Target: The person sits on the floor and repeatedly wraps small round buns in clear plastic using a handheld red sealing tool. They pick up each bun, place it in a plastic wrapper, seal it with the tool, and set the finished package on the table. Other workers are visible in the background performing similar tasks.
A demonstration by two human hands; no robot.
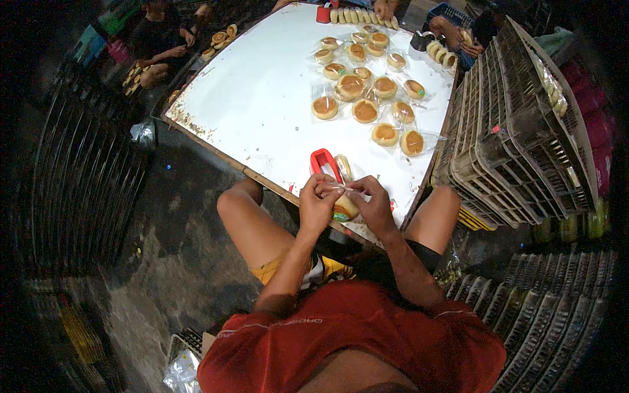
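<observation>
My left hand [317, 199] and my right hand [374, 202] meet at the near corner of a white table [245, 93]. Between them they pinch the gathered top of a clear plastic bag. Inside that bag is a round pastry [347, 209] with a browned face and a green label, tilted on its edge. Just beyond my fingers stands a red tape dispenser [323, 159]. Beside it, partly hidden by my right hand, lies another bagged pastry [343, 166] on its edge. Farther off, several bagged round pastries [364, 111] are spread over the table's right half.
A stack of plastic crates [496, 132] stands against the table's right side. More crates [535, 314] sit lower right, and dark stacked trays [88, 182] at left. Co-workers sit at the far left and far right; a person's hand [385, 7] touches a pastry row [361, 15] at the far edge.
</observation>
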